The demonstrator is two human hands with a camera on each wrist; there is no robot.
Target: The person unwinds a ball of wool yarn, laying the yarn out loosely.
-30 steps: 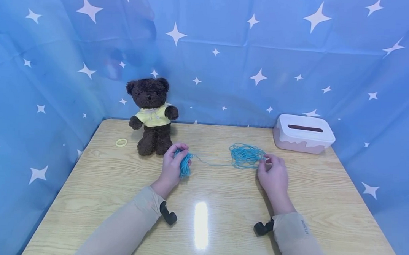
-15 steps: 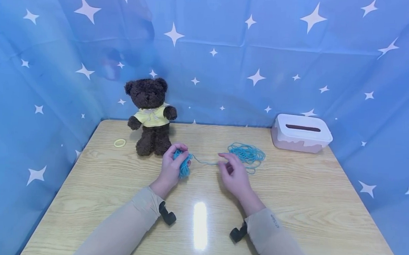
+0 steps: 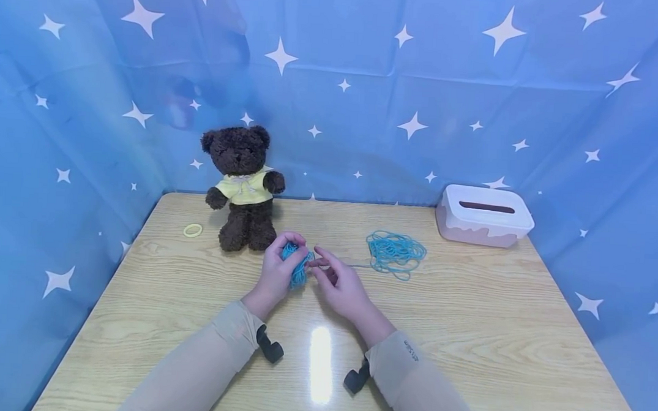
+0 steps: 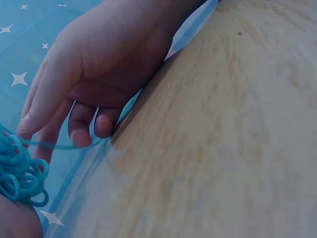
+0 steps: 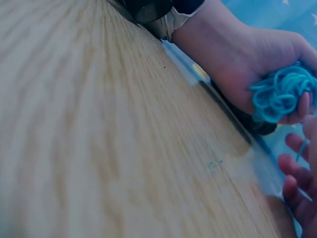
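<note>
My left hand (image 3: 274,273) grips a looped bundle of blue yarn (image 3: 298,276), its loops poking out below the thumb. Right beside it, my right hand (image 3: 344,289) pinches the strand that comes off this bundle. The left wrist view shows that strand crossing by the thumb and forefinger of the right hand (image 4: 114,54), with its other fingers loosely bent. From there the yarn runs right to a loose, tangled yarn pile (image 3: 395,252) on the table. In the right wrist view, the bundle (image 5: 277,96) fills the left palm.
A dark brown teddy bear (image 3: 249,226) in a yellow top stands behind my left hand. Left of it lies a pale yellow ring (image 3: 192,230). A white and pink tissue box (image 3: 485,221) sits at the back right of the wooden table (image 3: 483,335).
My right hand has moved left from the loose pile, along the strand, up to the bundle. The left hand has stayed nearly in place, still gripping the yarn.
</note>
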